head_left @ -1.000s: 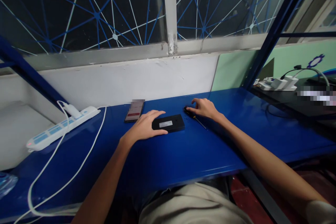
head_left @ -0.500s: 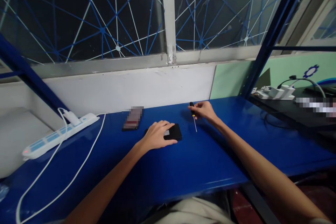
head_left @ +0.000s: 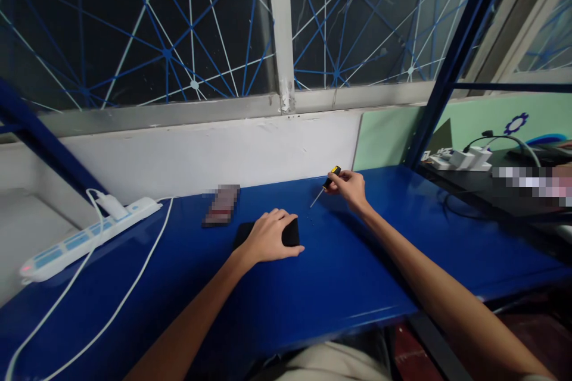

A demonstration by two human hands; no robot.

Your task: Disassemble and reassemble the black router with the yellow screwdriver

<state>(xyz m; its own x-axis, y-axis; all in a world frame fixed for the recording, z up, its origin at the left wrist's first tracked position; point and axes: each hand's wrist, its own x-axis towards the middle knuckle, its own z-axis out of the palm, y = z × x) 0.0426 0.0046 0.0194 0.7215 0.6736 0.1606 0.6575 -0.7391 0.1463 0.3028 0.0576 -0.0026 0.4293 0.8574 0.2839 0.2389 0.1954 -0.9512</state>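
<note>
Blue tabletop [head_left: 357, 274] carries one black box [head_left: 292, 234] under the spread left hand [head_left: 270, 235], whether gripped I cannot tell, one phone [head_left: 222, 205], one white power strip [head_left: 92, 239] and uncountably tiny specks [head_left: 311, 222], while the right hand [head_left: 352, 188] pinches one screwdriver [head_left: 331, 178] firmly.

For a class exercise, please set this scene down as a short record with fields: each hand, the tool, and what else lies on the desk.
Left hand: spread over a black rectangular case; firmness of grip unclear
Right hand: holding a screwdriver
Tool pose: tilted, tip lower than handle; contact with desk unclear
Near tip: tiny specks, too small to identify
Left of case: smartphone
Far left: white power strip, white charger plugged in
Surface: blue desk
</note>
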